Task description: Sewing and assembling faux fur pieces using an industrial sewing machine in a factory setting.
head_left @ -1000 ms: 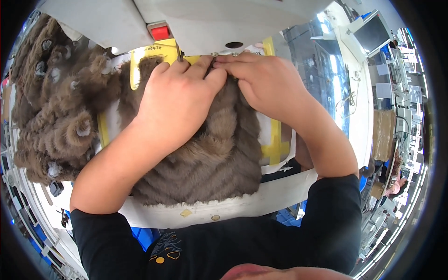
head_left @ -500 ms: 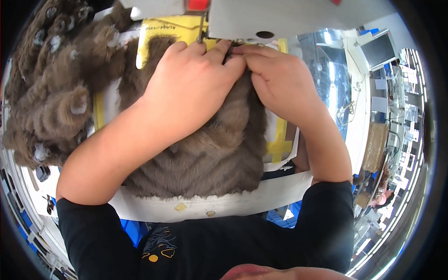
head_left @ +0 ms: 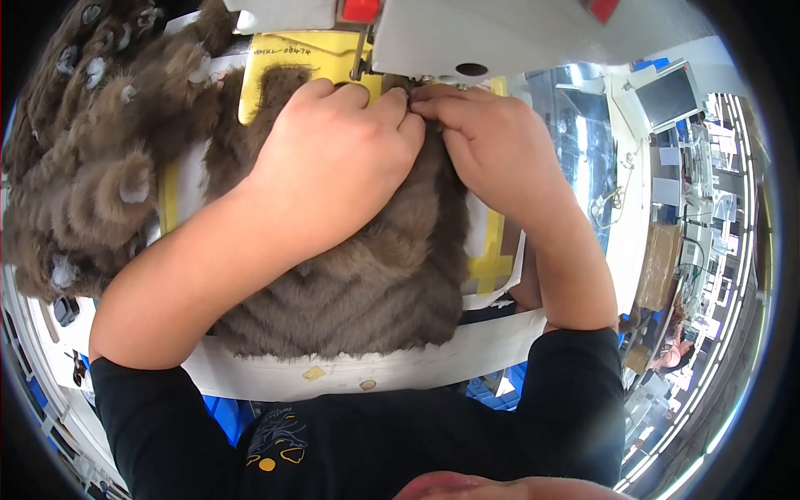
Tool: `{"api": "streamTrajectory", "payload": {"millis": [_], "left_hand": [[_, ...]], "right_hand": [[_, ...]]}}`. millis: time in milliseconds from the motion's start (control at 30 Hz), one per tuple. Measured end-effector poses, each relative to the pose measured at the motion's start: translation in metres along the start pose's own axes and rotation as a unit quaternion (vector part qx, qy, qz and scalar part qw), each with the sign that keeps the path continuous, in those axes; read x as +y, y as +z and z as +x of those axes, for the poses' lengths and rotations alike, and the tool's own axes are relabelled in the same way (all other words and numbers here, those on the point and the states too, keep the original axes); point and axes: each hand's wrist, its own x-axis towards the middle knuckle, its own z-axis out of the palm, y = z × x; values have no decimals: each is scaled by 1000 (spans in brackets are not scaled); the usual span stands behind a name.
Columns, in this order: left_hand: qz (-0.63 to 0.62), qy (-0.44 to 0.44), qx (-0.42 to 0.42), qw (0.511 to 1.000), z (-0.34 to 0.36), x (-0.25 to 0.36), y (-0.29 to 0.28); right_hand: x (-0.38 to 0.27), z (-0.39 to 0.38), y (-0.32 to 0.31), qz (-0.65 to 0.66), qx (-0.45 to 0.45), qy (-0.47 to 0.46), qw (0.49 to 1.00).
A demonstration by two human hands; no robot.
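Observation:
A brown fur piece [head_left: 350, 308] with chevron-like bands lies over the white work surface, its straight edge toward me. My left hand [head_left: 342, 142] presses on its far part, fingers bent and closed on the fur. Close against it, my right hand [head_left: 492, 137] pinches the fur with thumb and forefinger. Both sets of fingertips meet just under the head of a white sewing machine [head_left: 500, 33]. The machine's needle area is partly hidden behind my fingers. A yellow plate [head_left: 275, 54] with handwriting lies flat left of the machine's foot.
A big heap of brown fur [head_left: 83, 167] with white-tipped ends fills the left side. Yellow tape [head_left: 492, 267] marks the surface at the right. Farther right stand a monitor [head_left: 667, 93] and a cardboard box [head_left: 658, 267]. Blue bins [head_left: 225, 421] show below the table edge.
The whole view has shifted slightly. My hands stay pinched on the fur by the machine, the right fingertips now drawn a little closer to the left ones.

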Motion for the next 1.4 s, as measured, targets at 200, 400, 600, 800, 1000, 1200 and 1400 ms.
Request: {"api": "streamTrajectory", "payload": {"millis": [200, 400, 600, 800, 1000, 1200, 1400], "left_hand": [[-2, -14, -4, 1000, 3, 0, -2], [-4, -18, -20, 1000, 3, 0, -2], [-21, -15, -25, 999, 6, -1, 0], [-30, -20, -19, 999, 14, 3, 0], [-30, 5, 65, 997, 11, -3, 5], [-59, 13, 48, 997, 8, -4, 6], [-38, 33, -29, 998, -6, 2, -18]], "right_hand": [[-2, 2, -1, -12, -2, 7, 1000], [-7, 1, -4, -24, 6, 24, 999], [-1, 0, 0, -42, 12, 30, 999], [8, -3, -7, -42, 1, 24, 999], [22, -3, -2, 25, 6, -25, 999], [31, 1, -5, 135, -32, -23, 990], [28, 6, -10, 87, -54, 2, 995]]}}
